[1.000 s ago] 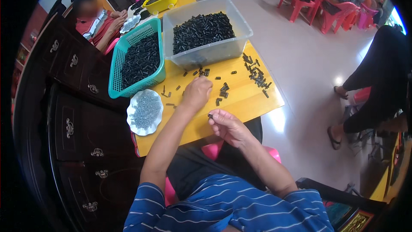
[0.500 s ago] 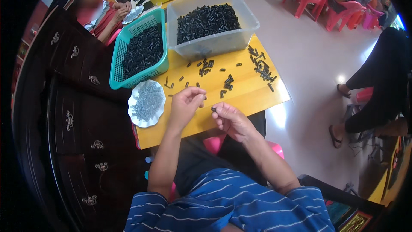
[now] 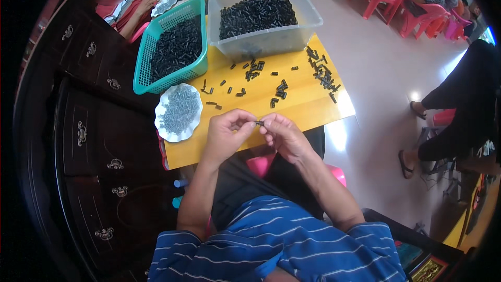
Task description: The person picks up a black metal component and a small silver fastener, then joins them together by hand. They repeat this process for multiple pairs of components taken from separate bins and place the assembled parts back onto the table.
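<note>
Over the near edge of the yellow table, my left hand (image 3: 227, 132) and my right hand (image 3: 284, 134) meet fingertip to fingertip. Between their pinched fingers is a small black cylindrical part (image 3: 259, 123), gripped from both sides. Whether my left fingers also hold a second, tiny piece is hidden. Left of my left hand sits a white scalloped plate (image 3: 195, 127) heaped with small silvery-grey pin-like pieces (image 3: 178, 109). Beyond my hands, loose black parts (image 3: 282, 90) are scattered across the tabletop.
A teal basket (image 3: 200, 62) and a translucent bin (image 3: 261, 47), both filled with black parts, stand at the back. More black parts (image 3: 323, 75) lie along the right edge. Dark drawers (image 3: 83, 141) flank the left. Another person (image 3: 138, 8) sits beyond; someone's legs (image 3: 451, 104) show at right.
My hands have come together, and the black part from my right fingers now sits between both. The view has shifted slightly, so the table and containers appear higher.
</note>
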Motion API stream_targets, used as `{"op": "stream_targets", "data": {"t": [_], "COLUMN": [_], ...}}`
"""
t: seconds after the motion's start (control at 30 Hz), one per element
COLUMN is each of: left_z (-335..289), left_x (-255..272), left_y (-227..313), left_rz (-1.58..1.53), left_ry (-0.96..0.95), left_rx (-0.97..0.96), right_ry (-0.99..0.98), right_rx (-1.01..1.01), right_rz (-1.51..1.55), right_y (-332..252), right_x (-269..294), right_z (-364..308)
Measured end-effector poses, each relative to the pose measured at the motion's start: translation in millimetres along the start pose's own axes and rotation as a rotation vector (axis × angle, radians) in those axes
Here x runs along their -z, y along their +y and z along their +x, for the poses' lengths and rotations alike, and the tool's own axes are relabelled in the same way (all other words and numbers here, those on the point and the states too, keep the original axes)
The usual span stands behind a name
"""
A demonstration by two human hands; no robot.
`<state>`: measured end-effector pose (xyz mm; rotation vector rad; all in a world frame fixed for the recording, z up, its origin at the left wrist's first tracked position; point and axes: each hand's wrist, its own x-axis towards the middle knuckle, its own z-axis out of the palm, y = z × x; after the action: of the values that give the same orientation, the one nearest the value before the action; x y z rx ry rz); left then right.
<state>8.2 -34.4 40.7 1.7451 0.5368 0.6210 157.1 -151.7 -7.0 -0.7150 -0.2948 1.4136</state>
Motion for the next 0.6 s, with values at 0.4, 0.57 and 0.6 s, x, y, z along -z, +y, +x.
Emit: {"op": "stream_targets", "data": {"t": [0.4, 0.57, 0.6], "left_z": [7.3, 6.2, 6.3], "left_x": [1.6, 4.9, 5.9], "left_y": [6.6, 5.4, 5.7], "left_rz": [-0.076, -0.084, -0.103], "left_ry": [-0.040, -0.068, -0.070], "left_rx": [0.225, 0.267, 0.276], "right_ry": [0.072, 0.073, 0.083], "right_rx": [0.225, 0.386, 0.347], "right_rz": [-0.289, -0.475, -0.445], "right_y": [7.1, 16.8, 13.7], "right_x": [-8.5, -10.1, -12.4], "right_z": [-2.5, -2.9, -4.3]}}
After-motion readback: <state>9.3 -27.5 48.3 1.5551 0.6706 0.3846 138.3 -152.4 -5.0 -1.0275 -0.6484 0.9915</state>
